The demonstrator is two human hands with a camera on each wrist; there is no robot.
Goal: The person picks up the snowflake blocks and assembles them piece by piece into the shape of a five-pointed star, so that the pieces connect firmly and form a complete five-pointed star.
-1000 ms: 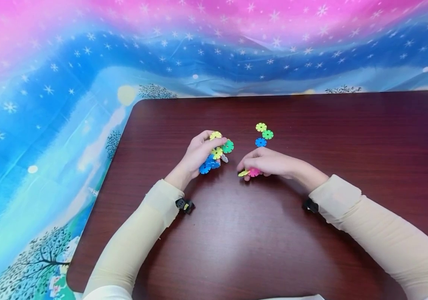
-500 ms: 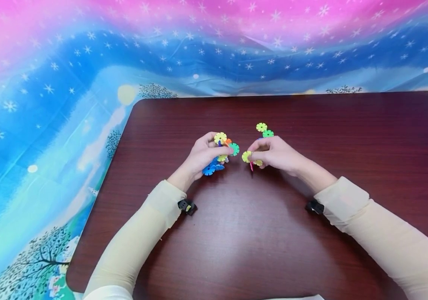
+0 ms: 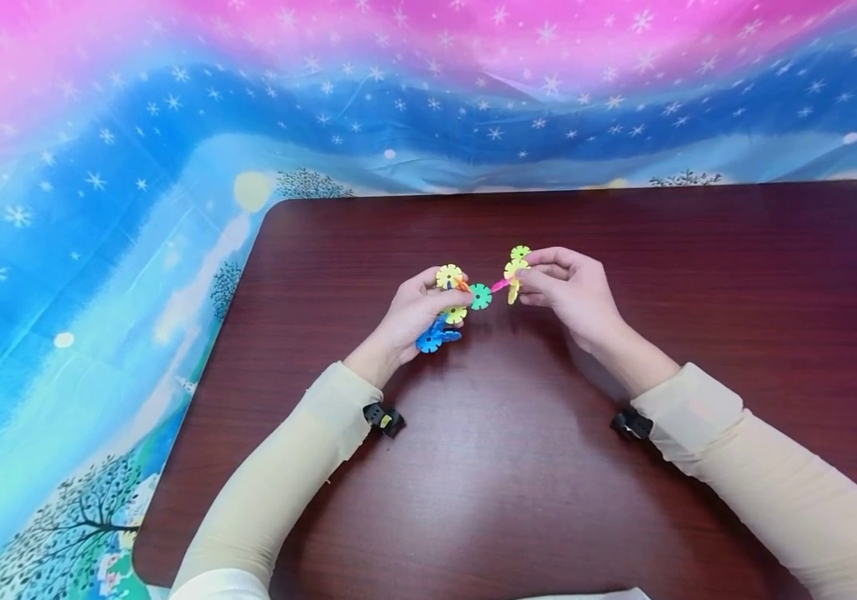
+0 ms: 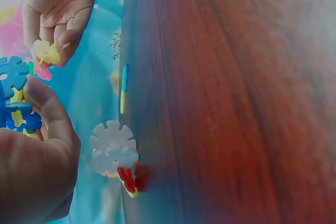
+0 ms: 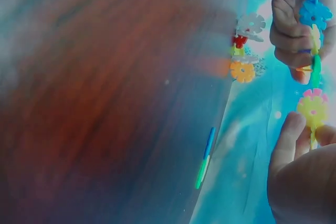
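Note:
In the head view my left hand [image 3: 419, 315] grips a cluster of notched plastic snowflake discs, with blue discs [image 3: 430, 337] at its near end and a yellow disc [image 3: 448, 276] on top. A green disc [image 3: 481, 296] sticks out past the thumb. My right hand [image 3: 574, 293] pinches a small joined group of yellow discs [image 3: 516, 269] and a pink disc [image 3: 500, 285]. The pink disc meets the green disc's edge; I cannot tell whether their notches are engaged. Fingers hide parts of both groups.
On the dark wooden table [image 3: 623, 467], a yellow disc [image 3: 520, 251] shows behind my right hand; its chain appears edge-on as a green strip [image 5: 201, 174] in the right wrist view. Another group with white discs [image 4: 113, 145] stands nearby. A printed cloth [image 3: 173, 208] hangs behind.
My right hand has lifted and turned its yellow and pink discs, moving away from me until the pink one reaches the green disc. My left hand has shifted slightly right.

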